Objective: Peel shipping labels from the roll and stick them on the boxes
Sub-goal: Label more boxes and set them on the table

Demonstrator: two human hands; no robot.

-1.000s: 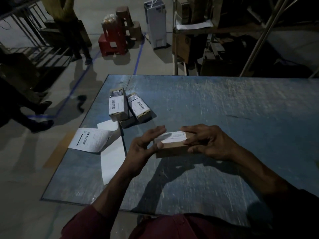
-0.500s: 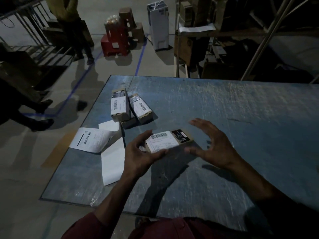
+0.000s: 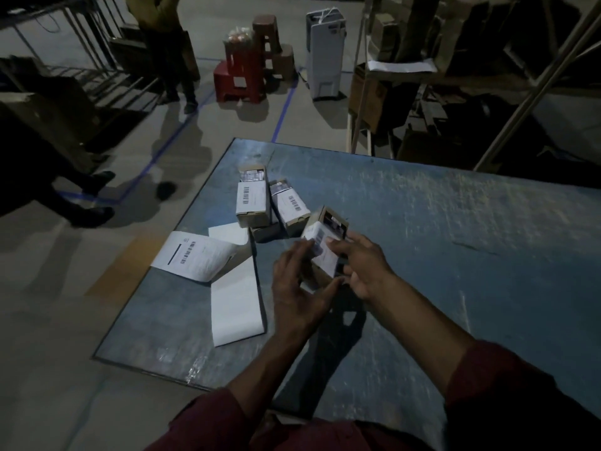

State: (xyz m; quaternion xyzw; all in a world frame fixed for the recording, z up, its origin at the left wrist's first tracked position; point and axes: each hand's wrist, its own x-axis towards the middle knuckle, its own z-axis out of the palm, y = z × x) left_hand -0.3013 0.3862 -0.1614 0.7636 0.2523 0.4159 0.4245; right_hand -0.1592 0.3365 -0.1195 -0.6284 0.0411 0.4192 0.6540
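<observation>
Box in hand (image 3: 325, 247): small brown carton, white barcode label already on its upper face, dark panel at the far end, tilted and blurred. It's held above the table (image 3: 455, 255), just near-right of the labelled boxes. Left hand (image 3: 297, 288) and right hand (image 3: 361, 271) both have fingers curled round it. 2 labelled boxes (image 3: 252, 198) lie far-left, a 3rd plain carton (image 3: 265, 232) tucked under them, label unclear. So 3 done, judging by labels. Label strip (image 3: 208, 258) hangs over the left table edge, at least 1 printed label left.
</observation>
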